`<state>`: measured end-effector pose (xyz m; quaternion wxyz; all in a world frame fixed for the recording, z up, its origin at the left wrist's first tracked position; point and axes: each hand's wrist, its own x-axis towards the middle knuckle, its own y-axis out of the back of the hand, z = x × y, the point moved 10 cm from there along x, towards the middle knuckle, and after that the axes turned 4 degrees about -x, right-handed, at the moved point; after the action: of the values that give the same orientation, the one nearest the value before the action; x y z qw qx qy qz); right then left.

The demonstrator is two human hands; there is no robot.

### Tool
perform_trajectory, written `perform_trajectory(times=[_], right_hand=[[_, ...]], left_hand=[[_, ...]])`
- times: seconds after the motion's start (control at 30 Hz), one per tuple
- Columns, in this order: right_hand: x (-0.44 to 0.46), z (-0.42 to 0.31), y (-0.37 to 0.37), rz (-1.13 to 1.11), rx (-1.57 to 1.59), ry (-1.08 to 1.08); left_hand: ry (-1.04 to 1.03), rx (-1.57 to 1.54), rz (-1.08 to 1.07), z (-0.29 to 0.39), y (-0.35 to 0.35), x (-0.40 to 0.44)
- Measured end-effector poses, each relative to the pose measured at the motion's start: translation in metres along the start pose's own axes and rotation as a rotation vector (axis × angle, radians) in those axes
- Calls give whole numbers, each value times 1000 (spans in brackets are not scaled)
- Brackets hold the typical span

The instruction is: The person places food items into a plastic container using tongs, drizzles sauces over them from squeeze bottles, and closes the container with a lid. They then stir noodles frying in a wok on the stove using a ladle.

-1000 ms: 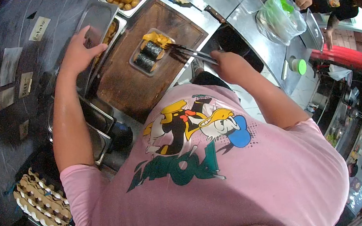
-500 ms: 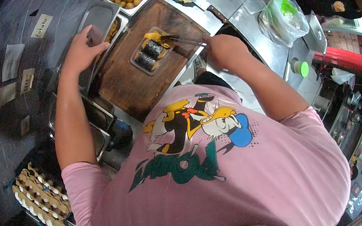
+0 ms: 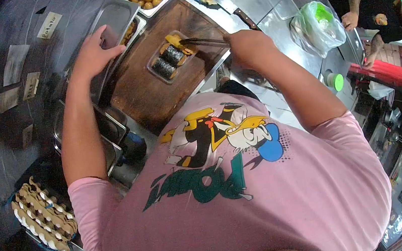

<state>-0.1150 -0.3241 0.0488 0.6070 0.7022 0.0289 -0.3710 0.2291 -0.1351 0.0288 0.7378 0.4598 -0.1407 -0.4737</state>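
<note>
Yellow slices [image 3: 174,40] are lying beside black-wrapped rolls [image 3: 165,67] in a clear tub [image 3: 168,82] on a wooden board [image 3: 136,96]. They are seeming light, soft and easily torn, so a gentle edge hold is suiting them. The right grip [image 3: 250,48] is clasping tongs [image 3: 208,42], tips resting at the slices, their closure unclear; the left grip [image 3: 94,57] is spreading its fingers beside a metal pan [image 3: 139,28].

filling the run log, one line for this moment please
right hand: holding tongs, tips at yellow food | left hand: open near metal pan | clear container: on brown board, black-wrapped rolls inside
</note>
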Motion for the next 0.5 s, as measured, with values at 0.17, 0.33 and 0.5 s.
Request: perform_trajectory(times=[0.17, 0.33, 0.5], right_hand=[[12, -2, 12, 69, -11, 5], [33, -15, 15, -9, -58, 37], [28, -16, 32, -111, -121, 37]], left_hand=[[0, 64, 12, 3, -2, 1], [16, 26, -19, 4, -4, 4], [0, 72, 7, 2, -5, 1]])
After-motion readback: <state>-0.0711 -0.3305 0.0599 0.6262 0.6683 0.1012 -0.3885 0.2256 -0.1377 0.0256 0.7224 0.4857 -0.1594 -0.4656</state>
